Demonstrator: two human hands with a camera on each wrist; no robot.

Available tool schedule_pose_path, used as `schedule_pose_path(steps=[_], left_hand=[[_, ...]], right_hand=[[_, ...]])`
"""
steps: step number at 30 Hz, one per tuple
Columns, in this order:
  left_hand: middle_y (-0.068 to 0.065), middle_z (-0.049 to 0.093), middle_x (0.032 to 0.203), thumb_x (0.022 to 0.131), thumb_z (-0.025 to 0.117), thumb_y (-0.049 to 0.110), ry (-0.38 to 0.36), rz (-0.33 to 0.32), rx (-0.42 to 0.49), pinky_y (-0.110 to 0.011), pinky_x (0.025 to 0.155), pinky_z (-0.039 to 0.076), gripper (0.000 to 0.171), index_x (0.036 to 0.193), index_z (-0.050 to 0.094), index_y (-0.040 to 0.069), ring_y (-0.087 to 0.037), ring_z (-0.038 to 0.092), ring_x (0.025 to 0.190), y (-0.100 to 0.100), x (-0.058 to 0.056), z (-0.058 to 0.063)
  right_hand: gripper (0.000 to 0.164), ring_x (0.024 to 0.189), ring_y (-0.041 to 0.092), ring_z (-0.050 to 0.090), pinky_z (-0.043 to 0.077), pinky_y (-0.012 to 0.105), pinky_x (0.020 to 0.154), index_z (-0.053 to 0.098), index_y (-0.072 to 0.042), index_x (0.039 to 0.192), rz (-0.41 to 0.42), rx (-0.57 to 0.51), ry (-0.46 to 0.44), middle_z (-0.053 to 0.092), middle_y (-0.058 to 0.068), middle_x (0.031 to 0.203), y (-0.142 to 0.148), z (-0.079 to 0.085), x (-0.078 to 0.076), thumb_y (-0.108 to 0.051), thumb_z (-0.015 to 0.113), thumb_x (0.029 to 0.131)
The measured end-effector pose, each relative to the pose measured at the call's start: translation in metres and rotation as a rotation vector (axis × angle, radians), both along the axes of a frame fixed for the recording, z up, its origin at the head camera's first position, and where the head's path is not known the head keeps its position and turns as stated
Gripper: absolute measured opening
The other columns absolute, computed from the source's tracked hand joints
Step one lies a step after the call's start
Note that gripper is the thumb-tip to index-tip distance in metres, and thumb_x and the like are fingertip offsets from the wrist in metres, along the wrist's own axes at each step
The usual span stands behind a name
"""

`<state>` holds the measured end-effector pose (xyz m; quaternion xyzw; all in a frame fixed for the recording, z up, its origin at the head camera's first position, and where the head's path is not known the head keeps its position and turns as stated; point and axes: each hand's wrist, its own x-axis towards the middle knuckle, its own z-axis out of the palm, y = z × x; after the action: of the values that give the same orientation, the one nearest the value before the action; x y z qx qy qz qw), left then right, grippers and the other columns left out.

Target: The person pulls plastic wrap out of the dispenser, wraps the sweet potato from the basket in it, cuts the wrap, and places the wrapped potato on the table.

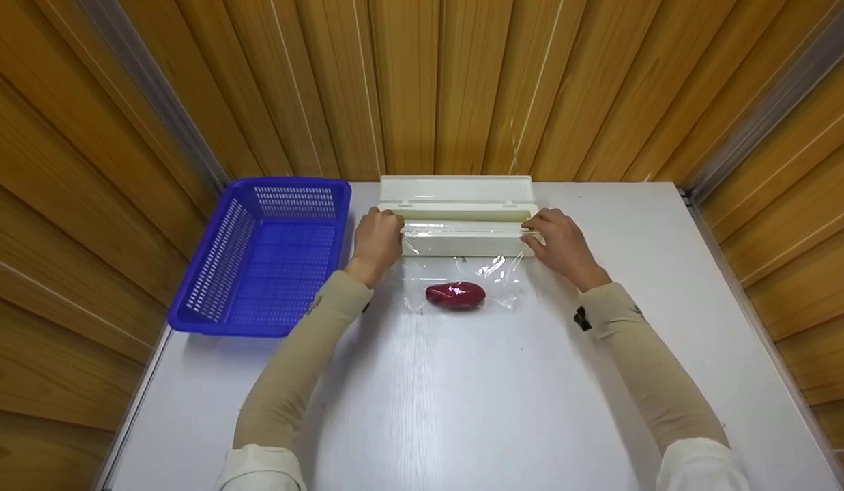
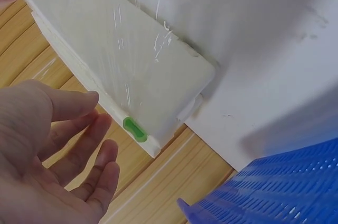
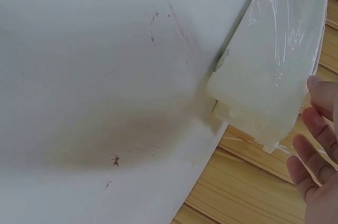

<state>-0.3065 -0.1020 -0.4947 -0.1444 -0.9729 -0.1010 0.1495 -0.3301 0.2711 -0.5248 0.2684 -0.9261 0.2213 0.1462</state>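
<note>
A white cling film dispenser box (image 1: 464, 245) lies near the back of the table, its long lid (image 1: 456, 188) raised. Clear cling film (image 1: 493, 269) stretches from its front over a dark red, oblong vegetable, perhaps a sweet potato (image 1: 455, 295). At the box's left end is my left hand (image 1: 379, 240), thumb and fingers curved loosely, with a small gap between their tips in the left wrist view. A green slider (image 2: 135, 129) sits on the box edge beside it. My right hand (image 1: 560, 244) is at the right end, thumb by the box edge, fingers spread apart below.
A blue perforated basket (image 1: 258, 333) stands to the left of the box, close to my left forearm. Wood-panelled walls (image 1: 462, 88) enclose the white table (image 1: 476, 409) at the back and both sides.
</note>
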Motion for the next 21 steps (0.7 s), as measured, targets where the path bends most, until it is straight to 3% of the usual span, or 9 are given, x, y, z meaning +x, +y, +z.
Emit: schedule_pose_path(steps=[9,16,21], left_hand=[[-0.018,0.079,0.093,0.089,0.073,0.0,0.034,-0.004,-0.01,-0.056,0.081,0.058,0.011,0.089,0.083,0.005,-0.041,0.069,0.094,0.001,-0.002,-0.006],[-0.016,0.079,0.099,0.094,0.074,0.008,0.002,0.028,-0.048,-0.054,0.084,0.058,0.01,0.095,0.084,0.006,-0.04,0.069,0.1,0.0,-0.003,-0.009],[-0.017,0.079,0.099,0.092,0.072,0.003,0.002,0.033,-0.038,-0.054,0.084,0.057,0.011,0.091,0.083,0.006,-0.041,0.068,0.101,0.0,-0.004,-0.012]], right_hand=[[0.017,0.106,0.038,0.062,0.051,0.053,0.09,0.079,0.0,0.112,-0.03,0.033,-0.028,0.069,0.017,0.107,-0.007,-0.002,-0.002,-0.011,0.076,0.099],[0.01,0.101,0.038,0.063,0.051,0.052,0.084,0.08,0.001,0.104,-0.018,0.019,0.033,0.069,0.017,0.098,-0.01,-0.004,-0.002,-0.007,0.075,0.099],[0.009,0.1,0.038,0.063,0.051,0.052,0.085,0.078,0.001,0.102,-0.032,0.011,0.035,0.068,0.016,0.097,-0.011,-0.004,-0.001,-0.007,0.075,0.099]])
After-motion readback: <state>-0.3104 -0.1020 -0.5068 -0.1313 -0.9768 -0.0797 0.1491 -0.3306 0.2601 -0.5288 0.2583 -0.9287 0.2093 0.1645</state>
